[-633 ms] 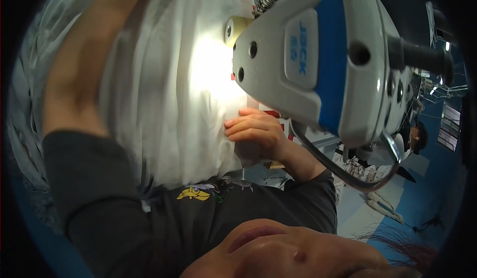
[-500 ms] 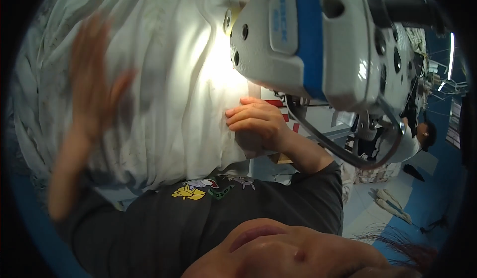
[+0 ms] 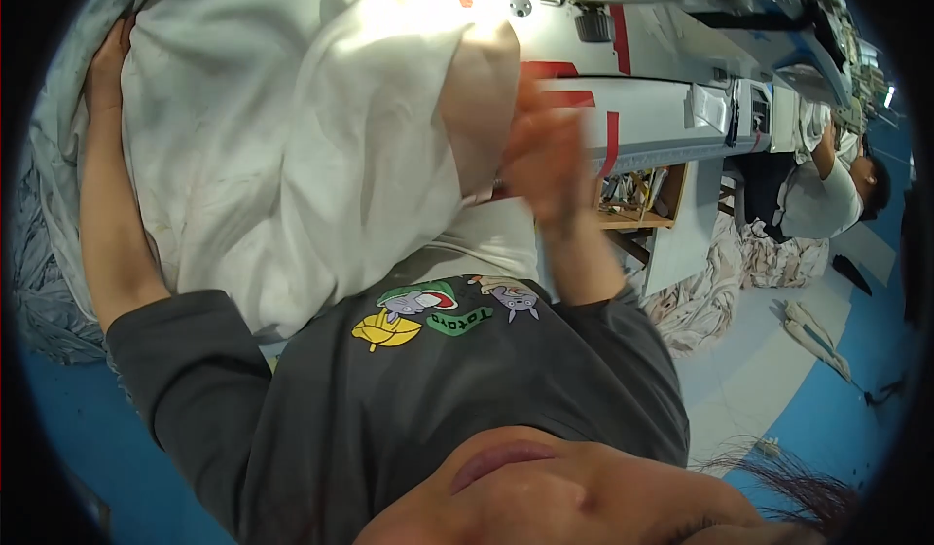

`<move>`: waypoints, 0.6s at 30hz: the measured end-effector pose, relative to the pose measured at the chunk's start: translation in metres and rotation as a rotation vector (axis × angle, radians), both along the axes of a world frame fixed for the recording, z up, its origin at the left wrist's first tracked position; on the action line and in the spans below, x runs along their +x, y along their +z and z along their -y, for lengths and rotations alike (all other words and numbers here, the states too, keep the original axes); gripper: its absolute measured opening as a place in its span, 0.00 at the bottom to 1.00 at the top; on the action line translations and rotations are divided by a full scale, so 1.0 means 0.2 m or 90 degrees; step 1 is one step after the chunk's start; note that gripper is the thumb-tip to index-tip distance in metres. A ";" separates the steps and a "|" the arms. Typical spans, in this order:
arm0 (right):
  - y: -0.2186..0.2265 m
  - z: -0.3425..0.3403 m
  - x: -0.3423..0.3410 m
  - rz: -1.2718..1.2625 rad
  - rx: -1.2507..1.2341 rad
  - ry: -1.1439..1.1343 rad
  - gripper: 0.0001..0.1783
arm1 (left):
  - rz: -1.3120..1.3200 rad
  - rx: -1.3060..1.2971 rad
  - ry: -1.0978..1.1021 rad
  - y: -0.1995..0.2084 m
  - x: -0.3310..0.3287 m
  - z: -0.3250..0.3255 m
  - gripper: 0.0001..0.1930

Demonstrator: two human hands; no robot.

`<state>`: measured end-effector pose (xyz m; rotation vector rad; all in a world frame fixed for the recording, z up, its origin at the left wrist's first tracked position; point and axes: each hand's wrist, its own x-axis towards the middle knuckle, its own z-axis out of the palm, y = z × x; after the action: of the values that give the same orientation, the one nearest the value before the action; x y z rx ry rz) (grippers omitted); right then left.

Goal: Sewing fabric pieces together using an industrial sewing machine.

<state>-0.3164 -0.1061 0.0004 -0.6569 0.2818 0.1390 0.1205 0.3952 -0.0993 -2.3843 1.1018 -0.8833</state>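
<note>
A large white cloth (image 3: 243, 146) spreads in loose folds across the work surface and down to my lap. At its far left side my left hand (image 3: 109, 63) grips a fold, with the fingers partly hidden in the cloth. My right hand (image 3: 545, 146) is smeared by motion beside the cloth's right edge; whether its fingers hold anything cannot be made out. Close above that hand is the white sewing machine bed (image 3: 671, 122), marked with red tape strips. Bright lamp light falls on the cloth near the machine's metal parts (image 3: 592, 21) at the top.
A wooden shelf (image 3: 637, 219) with small items sits under the table. More crumpled fabric (image 3: 705, 292) lies on the floor to the right. Farther right another person (image 3: 827, 190) is seated at work. Grey-blue cloth (image 3: 53, 253) is heaped at the left edge.
The view has shifted, bringing the machine head toward the top edge. My left hand has gone from flat on the cloth to its far left side. My right hand has left the cloth's edge.
</note>
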 end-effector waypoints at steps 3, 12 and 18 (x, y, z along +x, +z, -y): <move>0.12 -0.36 -0.39 -0.201 -0.780 0.455 0.47 | -0.302 -0.084 0.441 0.19 -0.62 0.50 0.21; 0.38 -0.16 -0.64 0.303 -0.427 0.423 0.22 | -0.738 -0.336 0.011 0.69 -2.11 0.90 0.36; -0.08 -0.26 -0.98 -0.042 -0.468 0.558 0.24 | -0.463 -0.415 0.104 0.73 -2.07 0.90 0.26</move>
<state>-0.5119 -0.0537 -0.0149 -1.4817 0.0797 0.9278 -0.2931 0.2157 0.0460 -3.4446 0.8921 -0.3229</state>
